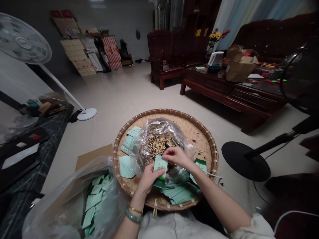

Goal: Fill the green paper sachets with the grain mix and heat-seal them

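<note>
My left hand is closed on a small light-green paper packet, its thumb across the front. At the packet's upper right corner, the fingers of my right hand are pinched together. Behind both hands, a clear plastic bag lies open with chopped brown and cream dried bits inside. Two dark handle-like pieces stick out of the bits; their lower ends are hidden. More green packets lie fanned out below my hands, and others sit in stacks on the left.
All this rests on a round woven bamboo tray with a raised rim. At the left, a large clear bag holds many green packets. A white fan, a black fan base and a wooden table stand around.
</note>
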A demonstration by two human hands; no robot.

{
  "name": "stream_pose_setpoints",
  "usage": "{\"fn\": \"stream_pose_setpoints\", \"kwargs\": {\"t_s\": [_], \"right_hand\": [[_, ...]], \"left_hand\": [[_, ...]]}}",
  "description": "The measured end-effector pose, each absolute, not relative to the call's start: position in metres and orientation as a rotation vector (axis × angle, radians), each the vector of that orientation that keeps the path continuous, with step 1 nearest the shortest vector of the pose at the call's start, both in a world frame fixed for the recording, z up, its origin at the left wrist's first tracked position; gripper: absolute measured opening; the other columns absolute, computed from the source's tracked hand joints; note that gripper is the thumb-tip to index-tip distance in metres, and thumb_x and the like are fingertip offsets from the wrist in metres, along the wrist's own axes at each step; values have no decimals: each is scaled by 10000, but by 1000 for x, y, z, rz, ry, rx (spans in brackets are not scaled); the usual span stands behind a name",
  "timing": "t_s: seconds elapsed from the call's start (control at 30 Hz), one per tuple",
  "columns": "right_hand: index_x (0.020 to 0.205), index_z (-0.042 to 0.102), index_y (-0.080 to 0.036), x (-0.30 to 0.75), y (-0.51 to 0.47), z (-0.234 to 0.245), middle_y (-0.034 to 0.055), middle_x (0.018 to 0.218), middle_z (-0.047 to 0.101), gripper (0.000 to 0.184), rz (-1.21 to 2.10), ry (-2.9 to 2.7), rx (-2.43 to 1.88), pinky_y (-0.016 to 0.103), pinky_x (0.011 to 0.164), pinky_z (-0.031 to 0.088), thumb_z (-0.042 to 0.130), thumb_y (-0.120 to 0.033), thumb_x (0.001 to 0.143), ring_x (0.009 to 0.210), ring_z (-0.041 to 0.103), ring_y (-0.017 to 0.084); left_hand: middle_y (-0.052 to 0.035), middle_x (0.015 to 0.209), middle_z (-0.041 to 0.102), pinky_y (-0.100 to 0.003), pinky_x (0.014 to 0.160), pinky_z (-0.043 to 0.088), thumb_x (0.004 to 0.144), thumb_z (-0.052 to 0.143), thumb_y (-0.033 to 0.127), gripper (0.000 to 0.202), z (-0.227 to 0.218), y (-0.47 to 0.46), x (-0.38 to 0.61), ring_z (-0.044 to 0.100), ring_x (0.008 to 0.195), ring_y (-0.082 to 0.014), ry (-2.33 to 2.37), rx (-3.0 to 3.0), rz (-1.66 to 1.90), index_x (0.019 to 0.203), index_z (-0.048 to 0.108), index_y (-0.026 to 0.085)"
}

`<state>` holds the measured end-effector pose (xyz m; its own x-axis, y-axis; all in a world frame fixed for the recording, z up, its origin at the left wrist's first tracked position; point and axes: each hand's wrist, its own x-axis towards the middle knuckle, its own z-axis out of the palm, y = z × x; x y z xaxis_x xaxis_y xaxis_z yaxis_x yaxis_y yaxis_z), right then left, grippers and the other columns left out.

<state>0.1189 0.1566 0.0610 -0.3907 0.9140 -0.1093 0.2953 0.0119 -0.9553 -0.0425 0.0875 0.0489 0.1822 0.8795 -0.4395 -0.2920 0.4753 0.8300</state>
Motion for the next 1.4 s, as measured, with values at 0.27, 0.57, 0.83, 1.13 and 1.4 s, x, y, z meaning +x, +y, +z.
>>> {"fn": "stream_pose_setpoints", "kwargs": {"t_s": [0.27, 0.57, 0.83, 1.13, 1.4], "right_hand": [[1250, 478, -172, 148, 162, 23, 152, 1172, 525, 449, 351, -2023, -1642, 445, 924, 403, 550, -233, 811, 1114, 470, 288], [1239, 505, -152, 156, 175, 19, 112, 1112, 573, 542, 591, -1901, -1636, 394, 915, 418, 612, -248, 716, 1051, 526, 265], [1226, 559, -157, 165, 161, 76, 91, 1194, 618, 555, 1494, -1757, -1205, 369, 896, 465, 682, -288, 701, 1020, 590, 231], [1102, 659, -148, 148, 157, 83, 51, 960, 707, 437, 1796, -1803, -1094, 269, 653, 492, 683, -308, 695, 768, 628, 172], [1068, 665, -126, 146, 159, 76, 54, 901, 701, 396, 1737, -1729, -1161, 211, 535, 404, 667, -294, 710, 646, 567, 120]], "left_hand": [[-95, 763, 721, -289, 586, 533, 499, 843, 342, 460, 39, 93, -42, 681, 648, -210, 1134, 547, 1074, 837, 663, 88], [-89, 853, 715, -285, 671, 519, 466, 859, 254, 476, 43, 89, -39, 675, 692, -185, 1107, 598, 1064, 872, 661, 104], [-50, 782, 705, -279, 665, 494, 468, 850, 257, 479, 39, 91, -40, 654, 689, -181, 1154, 781, 998, 878, 646, 119], [-40, 752, 695, -257, 635, 458, 495, 833, 245, 419, 38, 90, -41, 622, 669, -170, 1183, 939, 910, 856, 668, 108], [-64, 767, 720, -275, 682, 466, 509, 815, 218, 338, 40, 87, -48, 638, 690, -183, 1138, 944, 790, 804, 694, 104]]}}
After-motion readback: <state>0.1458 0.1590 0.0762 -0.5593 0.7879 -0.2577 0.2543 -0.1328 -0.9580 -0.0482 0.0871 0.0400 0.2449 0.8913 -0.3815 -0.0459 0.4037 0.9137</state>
